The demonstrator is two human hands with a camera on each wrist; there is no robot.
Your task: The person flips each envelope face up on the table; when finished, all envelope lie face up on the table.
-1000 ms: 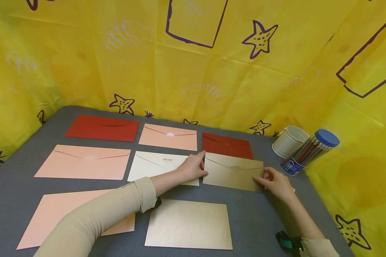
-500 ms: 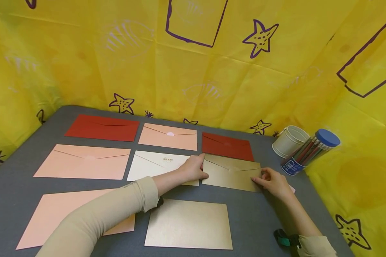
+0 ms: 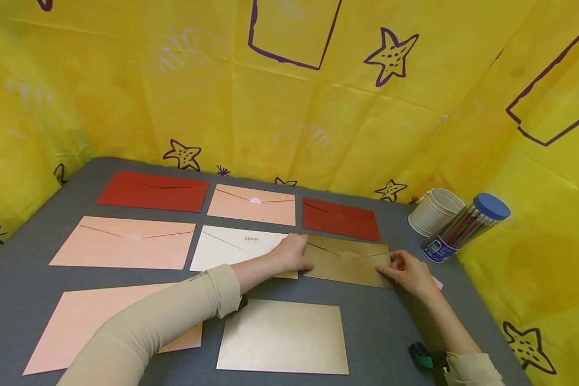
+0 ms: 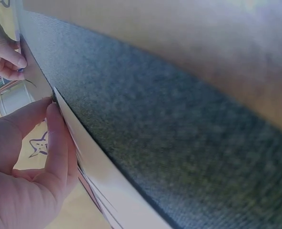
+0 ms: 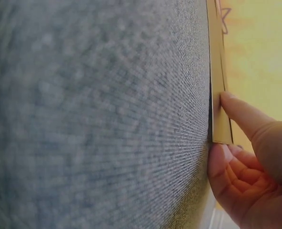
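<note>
Hands pinch the gold envelope [image 3: 349, 261]: left hand [image 3: 291, 254] one end, right hand [image 3: 407, 273] the other; uneven pull could crease it or nudge the cream envelope [image 3: 236, 249].

Your head camera looks down and forward over the whole tabletop [image 3: 19, 289]. Both wrist cameras skim its surface closely, sharing the gold envelope [image 3: 349, 262].

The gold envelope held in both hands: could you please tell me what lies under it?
Under the gold envelope, only grey table shows along its near edge. A pale pink corner peeks out behind the right hand. The left hand grips the other end. The envelope covers everything else beneath.
</note>
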